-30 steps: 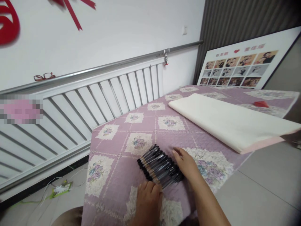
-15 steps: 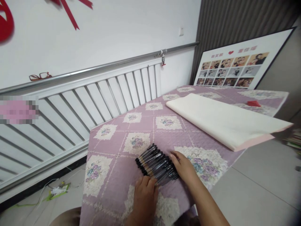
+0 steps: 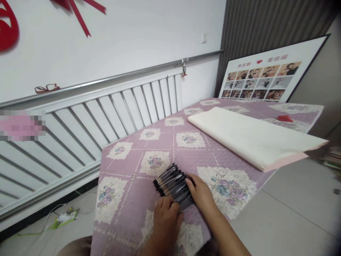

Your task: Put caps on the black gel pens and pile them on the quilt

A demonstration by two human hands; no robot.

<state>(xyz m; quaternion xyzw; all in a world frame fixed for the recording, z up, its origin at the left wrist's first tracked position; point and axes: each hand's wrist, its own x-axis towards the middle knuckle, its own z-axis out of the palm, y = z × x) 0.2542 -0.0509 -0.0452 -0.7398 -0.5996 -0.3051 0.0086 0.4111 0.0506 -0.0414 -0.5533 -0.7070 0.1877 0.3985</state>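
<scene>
Squaring up, apparently, a row of slim clear plastic pens with black ends (image 3: pixel 172 183).
Laid side by side on a purple fabric tablecloth with cream floral squares (image 3: pixel 138 195), between a part-curled left hand (image 3: pixel 166 213) and a loosely cupped right hand (image 3: pixel 201 192); cannot tell whether gripping any. Next, probably calls for light, even pressure from both sides.

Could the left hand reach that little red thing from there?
Probably not without leaning: the left hand is at the pens, while the red thing lies far across the flowered cloth, beyond the folded sheet.
</scene>
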